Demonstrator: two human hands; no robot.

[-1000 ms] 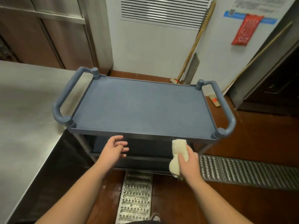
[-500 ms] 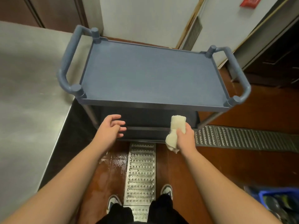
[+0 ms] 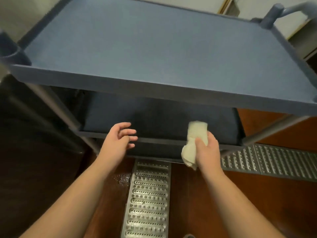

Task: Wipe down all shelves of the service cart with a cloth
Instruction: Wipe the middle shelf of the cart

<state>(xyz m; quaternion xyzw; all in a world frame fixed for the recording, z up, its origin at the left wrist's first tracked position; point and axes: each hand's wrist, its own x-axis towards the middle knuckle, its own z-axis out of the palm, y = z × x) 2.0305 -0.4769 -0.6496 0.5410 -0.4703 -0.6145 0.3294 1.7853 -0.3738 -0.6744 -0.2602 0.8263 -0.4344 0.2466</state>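
Note:
A blue service cart fills the upper view; its top shelf (image 3: 154,48) is bare and its darker middle shelf (image 3: 154,115) shows below it. My right hand (image 3: 206,148) grips a bunched white cloth (image 3: 195,140) at the front edge of the middle shelf, right of centre. My left hand (image 3: 118,138) hovers open with fingers spread at the same edge, holding nothing. The lowest shelf is mostly hidden behind the middle one.
Metal floor drain grates run under my arms (image 3: 149,194) and off to the right (image 3: 274,162) on a wet brown floor. A dark counter side (image 3: 34,134) stands close on the left. The cart's handle post (image 3: 272,12) rises at the far right.
The view has dropped and come closer to the cart. Both hands have moved down from below the top shelf's edge to the front edge of the middle shelf.

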